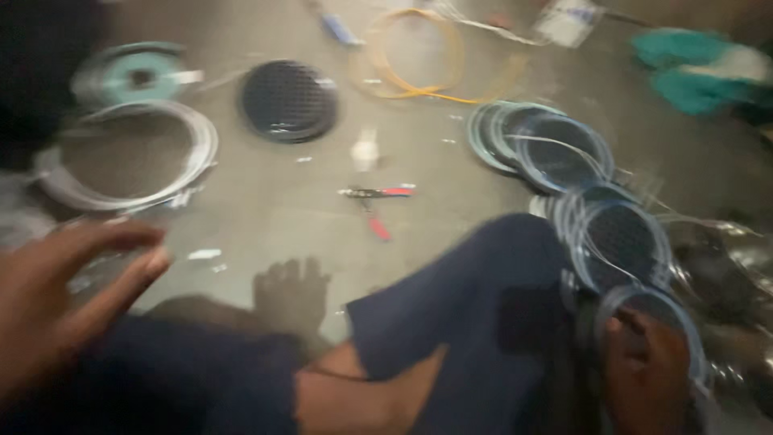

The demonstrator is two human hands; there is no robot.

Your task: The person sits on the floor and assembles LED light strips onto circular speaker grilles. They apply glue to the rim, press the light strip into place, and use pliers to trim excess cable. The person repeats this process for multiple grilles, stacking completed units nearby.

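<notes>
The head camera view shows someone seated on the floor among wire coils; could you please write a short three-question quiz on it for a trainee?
1. True or false: the right hand rests on a round dark mesh disc ringed with pale wire.
2. Which tool lies on the grey concrete floor between the coils? A) red-handled pliers B) a hammer C) a saw
3. Fill in: the left hand, fingers spread, is nearest the large ____ coil of pale wire.

Key: 1 true; 2 A; 3 open (it has no mesh inside).
</notes>
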